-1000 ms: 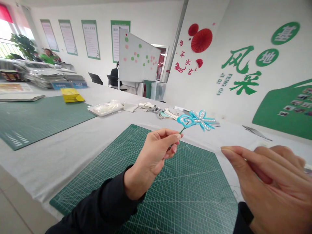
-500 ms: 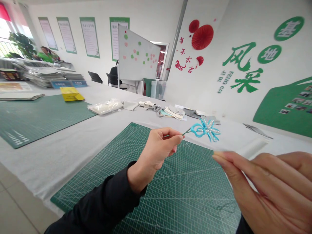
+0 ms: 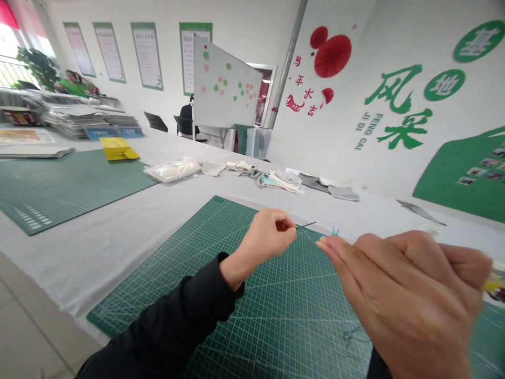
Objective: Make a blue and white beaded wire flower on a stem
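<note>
My left hand (image 3: 270, 237) is closed in a pinch above the green cutting mat (image 3: 252, 305). A thin dark green stem or thread (image 3: 309, 224) sticks out to the right from its fingertips. Just beyond my right hand (image 3: 410, 295), small light-blue tips of the beaded flower (image 3: 335, 231) show; the rest of the flower is hidden. Thumb and forefinger of my right hand are pressed together close to the left fingertips. What they pinch, if anything, cannot be made out.
Loose green thread (image 3: 355, 334) lies on the mat. Farther back are a clear plastic bag (image 3: 173, 170), folded cloth pieces (image 3: 286, 180) and a yellow packet (image 3: 118, 149) on a second mat (image 3: 74, 184). Paper stacks (image 3: 74, 118) stand at the far left. A person (image 3: 71, 83) sits behind them.
My right hand has moved left towards my left hand and now covers most of the blue flower, which was in full view from my left fingers. My left hand has turned slightly.
</note>
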The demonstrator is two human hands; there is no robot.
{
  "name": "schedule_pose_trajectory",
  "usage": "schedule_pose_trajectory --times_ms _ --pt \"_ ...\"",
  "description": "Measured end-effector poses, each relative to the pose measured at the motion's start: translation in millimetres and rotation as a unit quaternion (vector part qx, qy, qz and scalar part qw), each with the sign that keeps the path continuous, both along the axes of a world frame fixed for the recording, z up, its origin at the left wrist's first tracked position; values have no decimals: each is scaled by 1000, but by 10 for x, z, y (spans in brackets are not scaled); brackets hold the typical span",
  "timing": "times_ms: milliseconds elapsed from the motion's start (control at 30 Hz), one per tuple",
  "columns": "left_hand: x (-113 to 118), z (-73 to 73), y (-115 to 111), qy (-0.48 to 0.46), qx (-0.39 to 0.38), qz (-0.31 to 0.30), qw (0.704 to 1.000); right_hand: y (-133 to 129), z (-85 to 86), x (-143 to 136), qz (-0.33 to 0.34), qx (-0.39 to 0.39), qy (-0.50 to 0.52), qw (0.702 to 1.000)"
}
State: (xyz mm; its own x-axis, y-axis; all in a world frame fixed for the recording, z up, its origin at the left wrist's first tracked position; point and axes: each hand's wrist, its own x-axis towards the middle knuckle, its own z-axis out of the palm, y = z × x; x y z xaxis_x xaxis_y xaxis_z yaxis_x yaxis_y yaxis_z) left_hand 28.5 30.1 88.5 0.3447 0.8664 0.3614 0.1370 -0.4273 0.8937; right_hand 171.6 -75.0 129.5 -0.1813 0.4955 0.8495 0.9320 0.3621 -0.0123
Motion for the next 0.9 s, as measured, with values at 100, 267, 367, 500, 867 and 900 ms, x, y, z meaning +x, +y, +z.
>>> schedule_pose_trajectory --times_ms 100,267,367,500,867,900 --pt "-32 16 8 56 32 -31 997 24 1 85 -25 26 -89 995" --pt "-77 74 -8 111 4 -109 988 91 0 323 -26 10 -70 997" --pt "-87 80 -9 115 -5 -146 982 217 -51 454 -36 21 -36 999" --pt "-91 68 -3 84 -38 -196 976 419 -156 533 -38 29 24 999" --pt "-84 136 -48 -10 -205 -263 943 725 -360 394 -2 -25 155 988" --pt "-77 134 -52 -24 -221 -266 938 743 -373 374 2 -35 170 985"
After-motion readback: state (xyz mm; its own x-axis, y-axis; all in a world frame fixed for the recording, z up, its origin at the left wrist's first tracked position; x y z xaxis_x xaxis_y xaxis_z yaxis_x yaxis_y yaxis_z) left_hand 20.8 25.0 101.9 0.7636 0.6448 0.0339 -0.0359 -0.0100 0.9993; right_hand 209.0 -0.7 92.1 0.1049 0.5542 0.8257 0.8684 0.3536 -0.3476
